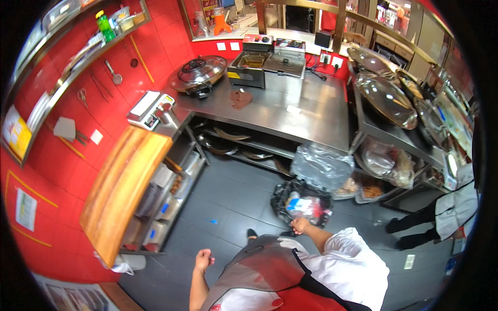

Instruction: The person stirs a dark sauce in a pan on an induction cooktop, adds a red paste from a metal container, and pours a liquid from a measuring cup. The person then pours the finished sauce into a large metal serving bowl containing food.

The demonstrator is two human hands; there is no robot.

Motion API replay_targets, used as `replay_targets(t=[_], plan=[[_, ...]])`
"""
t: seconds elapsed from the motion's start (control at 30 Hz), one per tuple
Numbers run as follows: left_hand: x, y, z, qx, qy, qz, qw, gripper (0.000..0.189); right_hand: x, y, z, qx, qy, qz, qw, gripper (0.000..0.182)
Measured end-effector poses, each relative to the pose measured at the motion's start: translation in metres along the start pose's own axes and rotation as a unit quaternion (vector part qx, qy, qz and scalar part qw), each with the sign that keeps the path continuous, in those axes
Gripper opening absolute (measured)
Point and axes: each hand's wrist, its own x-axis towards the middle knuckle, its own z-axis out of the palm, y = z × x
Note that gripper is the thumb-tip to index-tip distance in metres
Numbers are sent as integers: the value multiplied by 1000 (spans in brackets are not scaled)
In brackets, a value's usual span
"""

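Note:
My left hand [204,259] hangs above the dark tiled floor [175,256], fingers curled in, with nothing visible in it. Beside the near rim of a bin lined with a black plastic bag [281,200], my right hand [300,225] is also curled, and I see no object in it. Crumpled packaging and other rubbish [305,206] fill the bin. Behind the bin, a clear plastic bag [323,165] bulges beneath the front edge of the steel worktable [268,120]. A brown cloth [241,99] lies on that worktable.
A double fryer [251,66] and a lidded electric pan [200,74] stand on the worktable. At left are a scale [146,110] and a wooden board [126,175] over shelving. Lidded pans [385,99] crowd the right-hand rack; a person in an apron [455,206] stands nearby.

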Motion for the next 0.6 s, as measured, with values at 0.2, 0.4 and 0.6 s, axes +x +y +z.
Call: replay_targets(t=[0.2,0.4,0.6], plan=[[23,-28,-160,18,92,-93,991,12,79,-119,42,-98,-91,-50,990,23],[57,-24,-186,158,22,-120,980,10,93,-167,-3,80,-8,-23,996,21],[230,99,-158,244,-96,-51,964,9,134,-103,-27,-29,81,153,984,14]])
